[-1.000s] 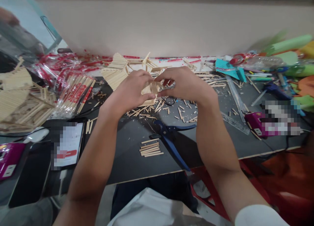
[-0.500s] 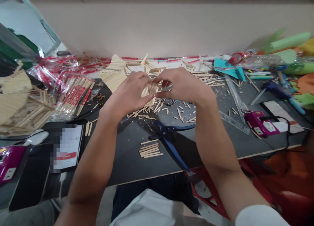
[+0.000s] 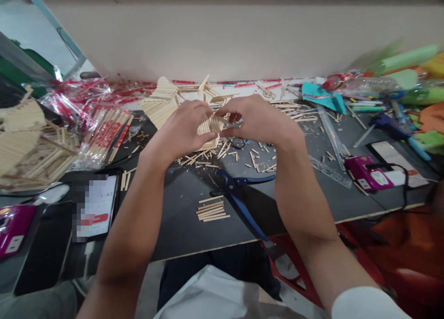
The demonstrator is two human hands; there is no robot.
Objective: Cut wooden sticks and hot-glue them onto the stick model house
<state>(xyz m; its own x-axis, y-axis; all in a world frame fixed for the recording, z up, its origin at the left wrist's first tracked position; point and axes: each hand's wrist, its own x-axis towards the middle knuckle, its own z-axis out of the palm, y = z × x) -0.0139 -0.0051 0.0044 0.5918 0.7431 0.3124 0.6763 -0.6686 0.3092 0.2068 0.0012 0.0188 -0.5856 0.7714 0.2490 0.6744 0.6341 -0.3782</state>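
1. The panel [image 3: 211,125], a small slab of wooden sticks laid side by side, is being held up above the back of the table [image 3: 180,231], between both hands.
2. The left hand [image 3: 180,133] is gripping the panel's left side, with the thumb lying under it and the fingers curling over its top.
3. The right hand [image 3: 259,120] is closing on a shiny piece [image 3: 236,120] with some red on it, right against the panel's right edge; what this piece is cannot be told.
4. Scraps [image 3: 243,155] of cut stick are lying strewn on the table just beneath the hands.
5. A stick model [image 3: 166,99] is standing just behind the hands, near the wall.
6. Blue cutters [image 3: 239,194] are lying between the two forearms, with a stack [image 3: 211,210] of cut sticks just left of them.
7. Packs [image 3: 104,129] of sticks in red-printed plastic are lying to the left, and beyond them more stick models [image 3: 27,145] are piling up.
8. A phone [image 3: 95,207] is resting near the left forearm.
9. To the right, a ruler [image 3: 329,171] and a purple glue gun [image 3: 367,173] are lying well apart from the hands.
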